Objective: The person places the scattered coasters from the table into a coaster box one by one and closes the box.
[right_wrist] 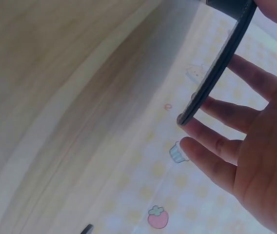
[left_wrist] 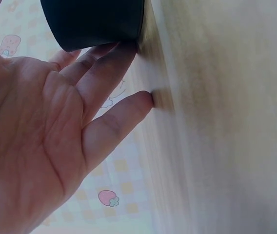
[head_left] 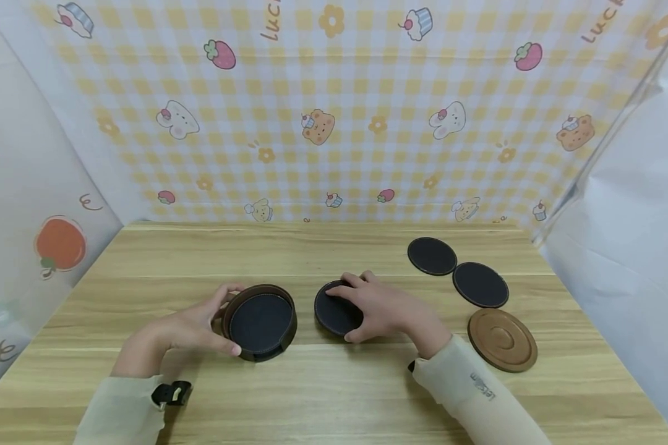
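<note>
Fingers [head_left: 349, 294] of the right hand [head_left: 384, 311] are being spread apart, and a thin, round, black, leather-looking disc [head_left: 334, 312] is being pinched between them and the thumb. Its rim is being touched by the thumb at about five o'clock and by fingers near one o'clock. At nine o'clock from it, near but apart, a dark, round, leather-looking holder [head_left: 263, 288] with a low wall is being gripped by the left hand [head_left: 192, 324]. The wall is being touched by the left thumb between seven and eight o'clock, and by spread fingers near ten o'clock. Inside the holder, a flat black disc [head_left: 260, 321] is being held.

From the pinched disc, a third black disc [head_left: 432, 256] is being seen at two o'clock, and a fourth black disc [head_left: 480, 284] toward three. Just past three o'clock, a round brown disc [head_left: 502, 340] with ring marks is being seen. All three are being held up by the pale wooden table [head_left: 334, 402]. Behind it, at twelve o'clock, a yellow-and-white checked cloth [head_left: 334, 80] is being shown.
</note>
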`<state>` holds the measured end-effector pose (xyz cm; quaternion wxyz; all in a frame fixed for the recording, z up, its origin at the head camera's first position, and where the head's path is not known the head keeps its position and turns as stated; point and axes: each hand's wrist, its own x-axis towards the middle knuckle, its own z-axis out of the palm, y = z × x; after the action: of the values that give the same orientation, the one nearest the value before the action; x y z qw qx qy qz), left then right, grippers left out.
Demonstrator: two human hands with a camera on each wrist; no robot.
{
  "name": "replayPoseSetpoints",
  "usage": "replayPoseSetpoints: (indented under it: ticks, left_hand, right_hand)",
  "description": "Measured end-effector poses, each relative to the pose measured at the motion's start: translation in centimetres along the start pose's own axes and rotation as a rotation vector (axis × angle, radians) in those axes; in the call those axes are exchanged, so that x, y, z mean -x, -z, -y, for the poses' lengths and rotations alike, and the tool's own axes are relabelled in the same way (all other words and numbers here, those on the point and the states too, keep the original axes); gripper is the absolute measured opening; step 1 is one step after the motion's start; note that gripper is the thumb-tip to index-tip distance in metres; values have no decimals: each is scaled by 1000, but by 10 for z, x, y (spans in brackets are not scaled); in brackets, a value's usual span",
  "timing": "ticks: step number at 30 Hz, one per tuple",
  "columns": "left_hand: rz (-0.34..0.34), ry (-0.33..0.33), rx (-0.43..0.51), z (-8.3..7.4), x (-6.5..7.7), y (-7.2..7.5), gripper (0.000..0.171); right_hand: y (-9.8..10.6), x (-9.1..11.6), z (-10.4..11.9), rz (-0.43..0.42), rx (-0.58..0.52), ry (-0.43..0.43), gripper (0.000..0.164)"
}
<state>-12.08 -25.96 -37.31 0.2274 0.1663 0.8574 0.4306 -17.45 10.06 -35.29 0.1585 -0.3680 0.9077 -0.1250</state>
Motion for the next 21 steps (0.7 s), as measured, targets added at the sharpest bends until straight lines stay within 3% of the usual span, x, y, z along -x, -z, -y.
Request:
replayPoseSetpoints:
  ticks: [7, 21]
  left_hand:
    - [-6, -25, -6, 3, -1, 0, 103]
    - [-7, -8, -25, 1, -2, 0, 102]
  right_hand:
    - [2, -6, 8, -20, 2, 42, 76]
    - [0, -20, 24, -21, 48, 77, 75]
